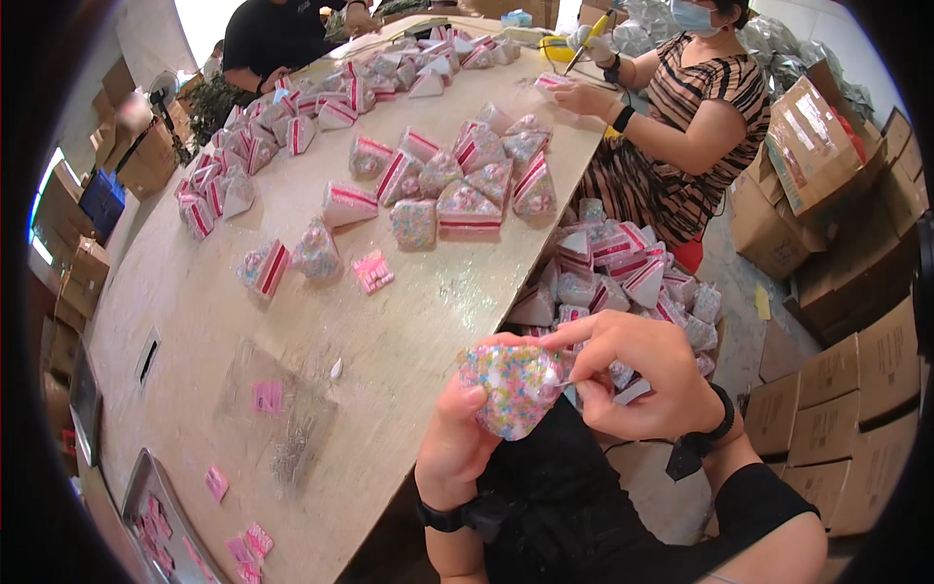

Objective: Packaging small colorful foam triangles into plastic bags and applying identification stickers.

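Note:
My left hand is wrapped round a wedge-shaped toy cake slice, its sprinkle-covered top facing up, just off the table's right edge. At the slice's right corner, my right hand pinches a thin pin-like piece. Whether its tip has gone into the slice cannot be made out. On the table, left of my hands, lies a see-through plastic bag with a pile of fine metal pins on it. A small white pointed piece sits beside the bag.
Many more cake slices stand on the table; others fill a heap beside it. Pink tags are scattered about, some in a metal tray. One co-worker holds a yellow tool; another sits opposite. Cartons are stacked right.

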Motion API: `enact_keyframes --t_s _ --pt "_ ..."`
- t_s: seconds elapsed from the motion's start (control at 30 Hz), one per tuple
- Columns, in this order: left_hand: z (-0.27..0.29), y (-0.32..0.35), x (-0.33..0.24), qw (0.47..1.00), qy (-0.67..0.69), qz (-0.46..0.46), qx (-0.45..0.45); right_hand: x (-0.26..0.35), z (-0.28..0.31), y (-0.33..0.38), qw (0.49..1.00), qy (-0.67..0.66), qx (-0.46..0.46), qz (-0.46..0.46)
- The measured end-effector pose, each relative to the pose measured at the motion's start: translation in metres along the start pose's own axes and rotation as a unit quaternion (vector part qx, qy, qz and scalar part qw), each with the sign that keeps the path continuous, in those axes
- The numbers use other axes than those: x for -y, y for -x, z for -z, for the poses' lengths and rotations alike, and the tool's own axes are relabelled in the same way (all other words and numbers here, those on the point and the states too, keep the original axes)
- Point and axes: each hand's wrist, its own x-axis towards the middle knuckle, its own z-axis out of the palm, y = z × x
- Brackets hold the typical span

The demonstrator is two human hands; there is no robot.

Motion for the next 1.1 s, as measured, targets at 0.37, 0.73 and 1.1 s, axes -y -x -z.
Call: enact_keyframes --t_s 0.37,0.73,1.1 --pt "-0.016 0.034 0.004 0.996 -0.04 -0.08 0.029 0.029 -0.001 0.014 1.0 0.015 0.024 -0.009" --pt "-0.016 0.058 0.012 0.995 -0.031 -0.083 0.054 0.061 -0.008 0.024 0.997 0.068 0.032 -0.01" --pt "-0.038 0.05 0.034 0.98 -0.138 -0.137 -0.036 0.046 0.01 0.026 0.981 0.185 0.039 0.05"
